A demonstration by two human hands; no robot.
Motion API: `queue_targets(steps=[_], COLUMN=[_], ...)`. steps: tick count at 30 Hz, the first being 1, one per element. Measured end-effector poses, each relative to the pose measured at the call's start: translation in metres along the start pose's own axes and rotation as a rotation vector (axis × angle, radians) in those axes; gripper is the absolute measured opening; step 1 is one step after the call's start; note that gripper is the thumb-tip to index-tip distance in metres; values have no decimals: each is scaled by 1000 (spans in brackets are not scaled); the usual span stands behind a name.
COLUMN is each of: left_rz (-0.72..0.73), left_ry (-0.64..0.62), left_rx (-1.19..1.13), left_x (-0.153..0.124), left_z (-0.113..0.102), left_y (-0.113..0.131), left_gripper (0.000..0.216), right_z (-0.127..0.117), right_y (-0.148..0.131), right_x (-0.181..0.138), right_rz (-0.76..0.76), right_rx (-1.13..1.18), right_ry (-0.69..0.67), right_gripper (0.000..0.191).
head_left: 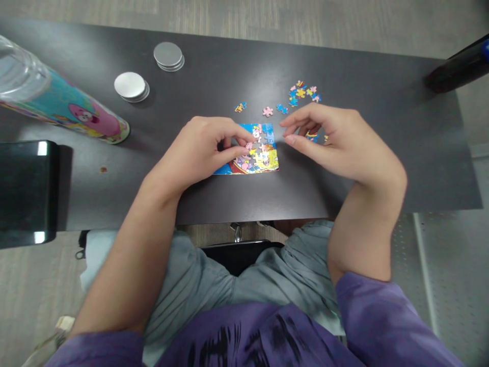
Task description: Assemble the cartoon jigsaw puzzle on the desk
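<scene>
A partly assembled jigsaw puzzle [269,159] with a colourful cartoon picture lies on the dark table, grey gaps showing in its middle. My left hand [208,145] rests over the puzzle's left side and hides part of it. Its thumb and index finger pinch a small pinkish puzzle piece [249,146] just above the gaps. To the right of the puzzle hovers my right hand [332,140], thumb and fingers apart with nothing visible between them. Beneath its palm a few loose pieces [312,136] partly show. Beyond the puzzle lie a pink piece [268,111], a blue piece [281,109] and an orange-and-blue piece [240,107].
A cluster of loose puzzle pieces [301,93] lies farther back. Two small stacks of silver discs [130,85] stand at the back left. A clear-topped cartoon-printed cylinder [87,112] and a black box-like object [28,191] occupy the left. A dark cylindrical object [454,71] stands far right.
</scene>
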State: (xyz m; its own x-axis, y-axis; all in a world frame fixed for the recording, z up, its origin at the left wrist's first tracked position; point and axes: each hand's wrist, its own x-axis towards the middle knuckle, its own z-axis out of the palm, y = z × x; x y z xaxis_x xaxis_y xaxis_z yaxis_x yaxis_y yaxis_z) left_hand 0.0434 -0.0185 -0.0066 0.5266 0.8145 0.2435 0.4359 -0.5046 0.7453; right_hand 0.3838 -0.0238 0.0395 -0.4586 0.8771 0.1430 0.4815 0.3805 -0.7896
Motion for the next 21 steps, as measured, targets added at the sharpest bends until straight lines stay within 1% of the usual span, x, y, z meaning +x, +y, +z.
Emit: queue_targets(steps=[3, 8, 11, 13, 15, 19, 21], left_rz=[21, -3, -40, -57, -65, -65, -64], left_ry=[-8, -21, 1, 23, 34, 28, 25], left_rx=[35, 52, 24, 9, 7, 6, -5], left_x=[0, 2, 3, 2, 2, 2, 2], left_z=[1, 6, 10, 11, 12, 12, 12], left_y=[2, 8, 12, 13, 14, 14, 13], left_gripper=[19, 18, 14, 14, 14, 11, 11], right_z=[-4, -3, -1, 1, 2, 4, 5], right_y=[3, 11, 16, 17, 15, 9, 9], right_x=[1, 3, 4, 5, 5, 6, 7], right_rz=[10, 48, -1, -17, 19, 140, 134], right_rx=[14, 53, -16, -49, -18, 116, 111], right_ry=[-16, -14, -61, -81, -74, -49, -65], right_gripper=[12, 26, 18, 16, 17, 23, 23])
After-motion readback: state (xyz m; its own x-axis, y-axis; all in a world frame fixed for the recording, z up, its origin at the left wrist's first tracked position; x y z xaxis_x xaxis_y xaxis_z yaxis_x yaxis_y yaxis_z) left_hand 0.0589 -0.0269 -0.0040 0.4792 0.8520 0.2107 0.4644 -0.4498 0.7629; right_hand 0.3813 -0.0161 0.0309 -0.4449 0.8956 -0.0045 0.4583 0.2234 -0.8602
